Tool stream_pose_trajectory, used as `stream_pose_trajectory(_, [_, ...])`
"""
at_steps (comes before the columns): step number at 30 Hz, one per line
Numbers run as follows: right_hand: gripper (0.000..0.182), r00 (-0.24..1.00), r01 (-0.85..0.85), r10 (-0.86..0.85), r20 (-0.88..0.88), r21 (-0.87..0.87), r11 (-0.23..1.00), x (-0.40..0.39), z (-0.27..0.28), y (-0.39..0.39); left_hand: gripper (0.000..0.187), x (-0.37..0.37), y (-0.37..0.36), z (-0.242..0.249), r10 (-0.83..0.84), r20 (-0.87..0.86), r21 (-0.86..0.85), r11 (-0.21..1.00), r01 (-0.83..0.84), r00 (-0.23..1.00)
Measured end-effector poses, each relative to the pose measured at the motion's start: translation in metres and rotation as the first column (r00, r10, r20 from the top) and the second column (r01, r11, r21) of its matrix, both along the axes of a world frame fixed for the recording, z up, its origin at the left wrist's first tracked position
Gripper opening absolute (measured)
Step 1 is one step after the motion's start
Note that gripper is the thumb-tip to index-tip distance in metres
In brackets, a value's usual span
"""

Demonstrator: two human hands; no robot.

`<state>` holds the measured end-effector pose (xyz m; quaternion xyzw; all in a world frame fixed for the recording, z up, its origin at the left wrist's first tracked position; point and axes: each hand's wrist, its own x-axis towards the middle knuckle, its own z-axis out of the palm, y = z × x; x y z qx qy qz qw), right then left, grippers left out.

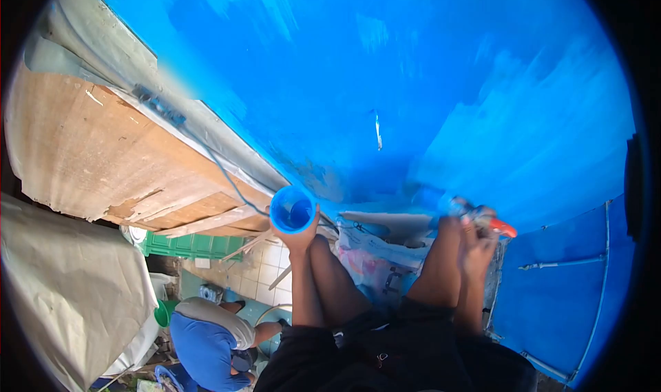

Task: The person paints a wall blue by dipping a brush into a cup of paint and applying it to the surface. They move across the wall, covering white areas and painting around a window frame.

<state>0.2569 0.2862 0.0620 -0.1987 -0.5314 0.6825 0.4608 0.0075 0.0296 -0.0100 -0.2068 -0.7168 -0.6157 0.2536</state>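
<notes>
1. The left hand (296, 239) is raised in front of the left knee (322, 249), its forearm running straight forward from the lap along the outer side of that leg.
2. Its fingers are curled around a container, thumb and fingers on opposite sides of it.
3. The right hand (476, 246) is beside the right knee (449, 230), its forearm along the outer side; the fingers are closed around a brush, though blur hides their exact grip.
4. The container (277, 202) is round, blue and open-topped, its mouth facing the camera, with deeper blue inside; how full it is, I cannot tell.
5. The brush (504, 228) has a red-orange handle end pointing right; its blurred blue head points left, close to the wall (310, 68).
6. That wall is blue, with paler, streaky patches.
</notes>
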Motion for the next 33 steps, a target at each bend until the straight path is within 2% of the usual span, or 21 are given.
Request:
stream_pose_trajectory(2, [0.02, 0.987, -0.019, 0.054, -0.152, 0.222, 0.975, -0.015, 0.059, 0.005, 0.073, 0.002, 0.005, -0.002, -0.026, -0.063, -0.015, 1.0, 0.025, 0.998])
stream_pose_trajectory(4, [0.021, 0.972, -0.024, 0.108, -0.209, 0.371, 0.928, -0.033, 0.106, 0.012, 0.072, 0.007, 0.007, 0.009, -0.066, -0.057, -0.055, 0.996, 0.063, 0.996])
stream_pose_trajectory(6, [0.018, 0.971, 0.042, 0.108, -0.213, 0.598, 0.801, -0.056, 0.145, 0.012, 0.069, 0.009, 0.01, 0.015, -0.082, -0.111, -0.097, 0.993, 0.071, 0.99])
stream_pose_trajectory(7, [0.018, 0.971, 0.045, 0.104, -0.215, 0.593, 0.804, -0.068, 0.157, 0.016, 0.069, 0.009, 0.009, 0.015, -0.085, -0.112, -0.102, 0.992, 0.074, 0.99])
stream_pose_trajectory(9, [0.011, 0.98, -0.006, 0.161, -0.112, 0.803, 0.596, -0.085, 0.175, 0.018, 0.067, 0.01, 0.004, 0.016, -0.059, -0.155, -0.17, 0.985, 0.032, 0.986])
stream_pose_trajectory(10, [0.006, 0.984, -0.081, 0.169, -0.047, 0.733, 0.675, -0.091, 0.183, 0.009, 0.067, 0.01, 0.002, 0.018, -0.058, -0.16, -0.168, 0.985, 0.031, 0.985])
stream_pose_trajectory(11, [0.006, 0.984, -0.079, 0.17, -0.049, 0.737, 0.671, -0.091, 0.182, 0.008, 0.064, 0.011, -0.001, 0.021, -0.051, -0.154, -0.157, 0.987, 0.027, 0.987])
stream_pose_trajectory(13, [0.006, 0.961, -0.256, 0.25, 0.119, 0.723, 0.641, -0.087, 0.176, 0.007, 0.062, 0.01, -0.008, 0.023, -0.038, -0.147, -0.135, 0.991, 0.018, 0.988])
stream_pose_trajectory(15, [0.007, 0.959, -0.279, 0.231, 0.166, 0.716, 0.64, -0.074, 0.179, 0.009, 0.059, 0.008, -0.016, 0.022, -0.061, -0.121, -0.165, 0.985, 0.041, 0.991])
stream_pose_trajectory(16, [0.008, 0.958, -0.26, 0.275, 0.082, 0.653, 0.712, -0.069, 0.176, 0.014, 0.059, 0.01, -0.015, 0.029, -0.054, -0.118, -0.162, 0.986, 0.035, 0.992])
stream_pose_trajectory(18, [0.012, 0.948, -0.219, 0.312, -0.062, 0.585, 0.781, -0.062, 0.176, 0.021, 0.057, 0.015, -0.012, 0.038, -0.086, 0.009, 0.051, 0.995, 0.086, 0.996])
stream_pose_trajectory(21, [0.013, 0.97, -0.147, 0.236, -0.061, 0.625, 0.766, -0.07, 0.184, 0.022, 0.057, 0.007, -0.02, 0.023, -0.013, -0.099, -0.04, 0.999, 0.009, 0.995])
stream_pose_trajectory(22, [0.013, 0.961, -0.166, 0.26, -0.089, 0.565, 0.808, -0.077, 0.182, 0.018, 0.057, 0.004, -0.025, 0.019, -0.021, -0.096, -0.041, 0.999, 0.017, 0.995])
stream_pose_trajectory(23, [0.013, 0.963, -0.163, 0.256, -0.088, 0.564, 0.81, -0.08, 0.176, 0.017, 0.065, 0.003, -0.03, 0.015, -0.046, -0.078, -0.139, 0.99, 0.035, 0.996])
stream_pose_trajectory(24, [0.013, 0.972, -0.179, 0.236, 0.0, 0.653, 0.736, -0.083, 0.17, 0.015, 0.072, 0.004, -0.034, 0.015, -0.067, -0.057, -0.235, 0.971, 0.052, 0.996])
stream_pose_trajectory(25, [0.014, 0.975, -0.2, 0.207, 0.081, 0.731, 0.653, -0.086, 0.165, 0.013, 0.072, 0.004, -0.035, 0.015, -0.069, -0.059, -0.238, 0.97, 0.053, 0.996])
stream_pose_trajectory(27, [0.017, 0.968, -0.211, 0.24, 0.073, 0.755, 0.621, -0.075, 0.156, 0.012, 0.071, 0.003, -0.037, 0.017, -0.053, -0.055, -0.199, 0.979, 0.041, 0.997])
stream_pose_trajectory(29, [0.019, 0.957, -0.226, 0.288, -0.024, 0.556, 0.8, -0.062, 0.147, 0.016, 0.071, 0.005, -0.04, 0.025, -0.037, -0.082, -0.225, 0.974, 0.018, 0.996])
stream_pose_trajectory(30, [0.019, 0.949, -0.156, 0.281, -0.142, 0.563, 0.812, -0.059, 0.144, 0.021, 0.071, 0.006, -0.04, 0.027, -0.032, -0.108, -0.251, 0.968, 0.004, 0.994])
stream_pose_trajectory(31, [0.019, 0.95, -0.159, 0.281, -0.139, 0.561, 0.812, -0.058, 0.142, 0.023, 0.071, 0.005, -0.041, 0.023, -0.032, -0.104, -0.252, 0.968, 0.005, 0.994])
stream_pose_trajectory(33, [0.019, 0.986, -0.005, 0.084, -0.147, 0.474, 0.88, -0.054, 0.14, 0.028, 0.071, 0.004, -0.041, 0.017, -0.02, -0.118, -0.28, 0.96, -0.014, 0.993])
